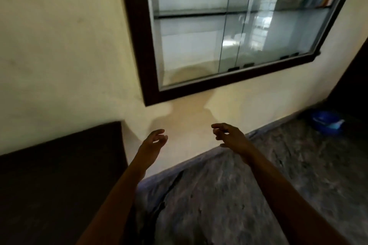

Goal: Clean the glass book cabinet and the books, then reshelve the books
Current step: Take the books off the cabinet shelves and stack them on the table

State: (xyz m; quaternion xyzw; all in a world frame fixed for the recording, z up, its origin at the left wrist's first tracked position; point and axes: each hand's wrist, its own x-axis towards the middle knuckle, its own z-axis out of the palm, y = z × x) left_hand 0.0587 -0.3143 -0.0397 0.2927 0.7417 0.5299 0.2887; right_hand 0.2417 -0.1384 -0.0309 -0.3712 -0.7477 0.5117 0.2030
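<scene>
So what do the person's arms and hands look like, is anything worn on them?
Both are bare. The left hand and right hand have no gloves, and the left forearm and right forearm show no sleeves, watch or bracelet as far up as the picture reaches. The view is dim and slightly blurred, so a thin ring could not be told.

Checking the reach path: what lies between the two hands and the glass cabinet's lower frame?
Head view: only bare cream wall, with a shadow on it, lies between the left hand, the right hand and the lower frame of the glass cabinet.
</scene>
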